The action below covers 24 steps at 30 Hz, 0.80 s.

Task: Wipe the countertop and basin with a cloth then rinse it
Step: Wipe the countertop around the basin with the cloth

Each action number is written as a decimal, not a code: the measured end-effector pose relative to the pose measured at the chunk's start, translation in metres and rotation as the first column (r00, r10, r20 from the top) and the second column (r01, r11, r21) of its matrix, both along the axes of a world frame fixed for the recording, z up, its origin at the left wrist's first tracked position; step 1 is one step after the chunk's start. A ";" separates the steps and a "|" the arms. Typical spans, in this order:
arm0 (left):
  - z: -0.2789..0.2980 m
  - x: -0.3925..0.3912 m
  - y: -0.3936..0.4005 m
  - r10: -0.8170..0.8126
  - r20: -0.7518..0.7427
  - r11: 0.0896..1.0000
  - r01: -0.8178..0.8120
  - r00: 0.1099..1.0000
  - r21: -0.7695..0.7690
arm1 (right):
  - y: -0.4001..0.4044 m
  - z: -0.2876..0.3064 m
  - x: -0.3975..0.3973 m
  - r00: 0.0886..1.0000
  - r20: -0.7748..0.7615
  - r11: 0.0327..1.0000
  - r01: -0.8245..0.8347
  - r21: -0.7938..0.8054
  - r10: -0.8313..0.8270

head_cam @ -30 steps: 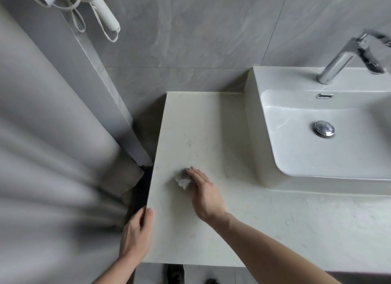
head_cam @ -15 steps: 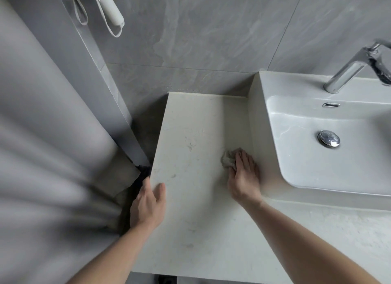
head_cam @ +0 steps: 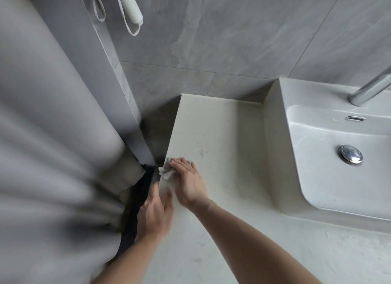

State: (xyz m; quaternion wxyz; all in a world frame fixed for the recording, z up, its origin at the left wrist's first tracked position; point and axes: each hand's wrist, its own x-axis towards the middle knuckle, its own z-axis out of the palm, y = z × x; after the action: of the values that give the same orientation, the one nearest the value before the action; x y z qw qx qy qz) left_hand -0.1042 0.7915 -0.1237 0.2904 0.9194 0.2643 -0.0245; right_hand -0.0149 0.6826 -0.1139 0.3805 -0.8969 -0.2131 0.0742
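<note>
The countertop [head_cam: 222, 148] was the whole stage here, and the right hand [head_cam: 187, 183] lay flat at its very left edge, fingers stretched out and a little spread, pressing the crumpled cloth [head_cam: 166, 171] down. Part of that cloth poked past the lip, and that looked like the danger: one more push leftward would likely carry it off the slab into the dark gap [head_cam: 139, 190] below, where fetching it would cost time. The left hand [head_cam: 155, 215] sat at the same edge just below the right, blurred; whether its fingers curled over the rim or lay straight could not be told. It seemed placed to brace, and a slip on a damp edge could have cost the person their balance.

Around them, the grey curtain [head_cam: 53, 156] hung close on the left, crowding that gap. The white basin [head_cam: 317, 177] stood well to the right, unwiped by the look of things, its side wall blocking any long sweep that way. The faucet [head_cam: 368, 93] waited at the far corner for the rinse, the drain plug [head_cam: 350, 154] shining below it. A white hair dryer [head_cam: 131, 8] with its looped cord hung on the wall, well clear.
</note>
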 end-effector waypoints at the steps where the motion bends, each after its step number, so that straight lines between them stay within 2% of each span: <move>1: 0.001 0.000 0.000 0.006 -0.012 1.000 -0.006 1.000 -0.002 | -0.005 0.004 0.003 0.999 -0.036 0.998 0.023 0.062 -0.020; 4: 0.000 0.000 -0.002 0.036 -0.048 0.999 -0.036 0.998 0.000 | -0.042 0.010 0.018 0.984 -0.038 0.977 0.176 0.122 -0.173; 8: -0.002 0.002 -0.001 0.041 -0.064 0.999 -0.042 0.997 -0.016 | -0.116 0.007 0.059 0.886 0.030 0.886 0.463 -0.017 -0.462; 12: 0.000 0.003 -0.002 0.038 -0.065 0.999 -0.039 0.997 -0.019 | -0.168 0.005 0.095 0.799 0.023 0.796 0.601 -0.068 -0.601; 15: 0.002 0.003 -0.001 0.027 -0.074 0.999 -0.028 0.997 -0.017 | -0.174 -0.005 0.107 0.800 0.022 0.777 0.589 -0.223 -0.600; 18: 0.004 0.004 -0.002 0.034 -0.100 0.999 -0.037 0.994 -0.026 | -0.153 -0.016 0.100 0.824 0.128 0.736 0.554 -0.390 -0.552; 21: 0.005 0.004 -0.002 0.029 -0.121 0.999 -0.033 0.992 -0.026 | -0.110 -0.022 0.088 0.819 0.198 0.730 0.571 -0.375 -0.538; 24: 0.008 0.005 -0.001 0.028 -0.145 0.999 -0.032 0.989 -0.032 | -0.055 -0.026 0.075 0.912 0.195 0.862 0.405 -0.304 -0.360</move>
State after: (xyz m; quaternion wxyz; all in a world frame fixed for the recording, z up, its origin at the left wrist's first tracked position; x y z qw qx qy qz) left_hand -0.0990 0.7900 -0.1155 0.2866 0.9060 0.2979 -0.0910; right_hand 0.0599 0.6280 -0.1398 0.2131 -0.9759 -0.0391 -0.0265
